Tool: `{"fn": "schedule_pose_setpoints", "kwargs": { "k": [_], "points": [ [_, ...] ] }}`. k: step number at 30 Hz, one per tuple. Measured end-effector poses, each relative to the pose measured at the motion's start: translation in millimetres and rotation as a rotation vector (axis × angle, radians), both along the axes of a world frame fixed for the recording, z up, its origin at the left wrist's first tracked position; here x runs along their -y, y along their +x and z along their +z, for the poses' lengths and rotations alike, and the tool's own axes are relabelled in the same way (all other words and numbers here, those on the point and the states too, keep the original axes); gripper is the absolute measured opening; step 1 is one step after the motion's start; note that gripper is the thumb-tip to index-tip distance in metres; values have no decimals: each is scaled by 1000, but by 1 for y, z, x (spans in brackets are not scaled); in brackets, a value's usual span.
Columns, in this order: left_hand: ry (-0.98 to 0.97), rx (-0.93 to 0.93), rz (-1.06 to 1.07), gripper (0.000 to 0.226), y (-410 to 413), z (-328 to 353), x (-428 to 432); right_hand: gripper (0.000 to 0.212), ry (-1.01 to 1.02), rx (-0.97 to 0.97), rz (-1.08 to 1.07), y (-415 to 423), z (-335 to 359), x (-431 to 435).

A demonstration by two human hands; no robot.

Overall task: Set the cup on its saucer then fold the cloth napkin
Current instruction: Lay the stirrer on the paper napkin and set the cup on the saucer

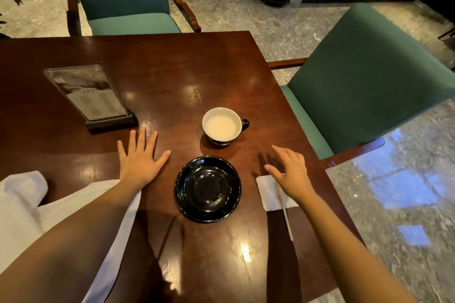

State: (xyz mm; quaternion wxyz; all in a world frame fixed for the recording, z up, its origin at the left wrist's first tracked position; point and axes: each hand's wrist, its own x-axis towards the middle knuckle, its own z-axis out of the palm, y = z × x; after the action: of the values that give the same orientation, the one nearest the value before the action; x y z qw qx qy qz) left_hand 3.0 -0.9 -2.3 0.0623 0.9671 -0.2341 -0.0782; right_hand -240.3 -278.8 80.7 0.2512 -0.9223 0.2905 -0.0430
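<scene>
A dark cup (222, 126) with a white inside, holding pale liquid, stands on the wooden table (172, 69), its handle to the right. A black saucer (208, 189) lies empty just in front of the cup, apart from it. A white cloth napkin (22, 206) lies crumpled at the left, partly under my left forearm. My left hand (140, 158) rests flat on the table, fingers spread, left of the saucer. My right hand (289, 171) hovers right of the saucer with its fingers apart, holding nothing.
A small white paper napkin (268, 192) with a thin stick (286, 219) lies under my right hand. An upright menu stand (91, 96) is at the left. Green chairs (364, 76) stand at the right and far side. The table's right edge is close to my right arm.
</scene>
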Motion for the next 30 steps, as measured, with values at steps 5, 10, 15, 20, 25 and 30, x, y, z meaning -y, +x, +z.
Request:
{"fn": "schedule_pose_setpoints", "kwargs": {
  "k": [5,10,15,20,25,30],
  "points": [
    [-5,11,3,78,1,-3,-1,60,46,-95,118,54,14,26],
    [-10,33,9,84,0,-7,-1,65,58,-148,225,101,8,39],
    [-20,52,6,83,-1,-7,-1,60,115,-170,284,125,-4,38],
    [-13,55,4,81,-2,-8,-1,38,181,-86,290,131,-8,41],
    [3,51,2,80,-1,-8,-1,30,350,-103,243,136,-8,50],
    [2,69,-2,79,-1,-10,-1,25,546,-128,243,135,-2,56]
  ]
}}
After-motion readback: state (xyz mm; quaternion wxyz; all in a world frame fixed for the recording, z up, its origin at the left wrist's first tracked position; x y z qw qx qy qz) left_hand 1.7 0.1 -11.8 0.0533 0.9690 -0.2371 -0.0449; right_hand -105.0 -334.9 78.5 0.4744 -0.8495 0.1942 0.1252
